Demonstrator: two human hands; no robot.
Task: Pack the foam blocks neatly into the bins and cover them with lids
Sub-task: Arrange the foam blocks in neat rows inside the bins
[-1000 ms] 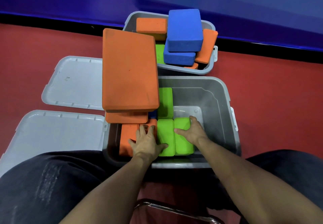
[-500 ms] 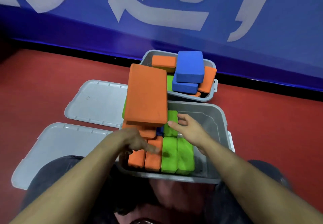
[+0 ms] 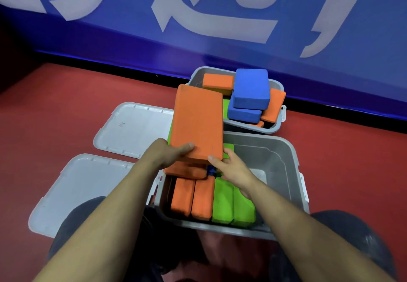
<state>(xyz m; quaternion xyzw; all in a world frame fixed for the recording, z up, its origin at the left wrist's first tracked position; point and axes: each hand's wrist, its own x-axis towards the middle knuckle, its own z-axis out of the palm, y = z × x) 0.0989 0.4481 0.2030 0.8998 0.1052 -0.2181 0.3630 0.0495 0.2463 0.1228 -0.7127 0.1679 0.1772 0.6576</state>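
A large orange foam block lies tilted on top of a stack at the far left of the near grey bin. My left hand grips its near left corner. My right hand holds its near right corner from below. Two orange blocks and two green blocks stand side by side along the bin's near wall. The far grey bin holds a loose pile of blue blocks and orange ones.
Two grey lids lie on the red floor to the left, one near and one farther back. A blue wall with white lettering runs behind the bins. My dark-clad knees flank the near bin.
Both hands left the standing blocks at the bin's front, rose and took hold of the big orange block's near end. The view tilted up toward the wall.
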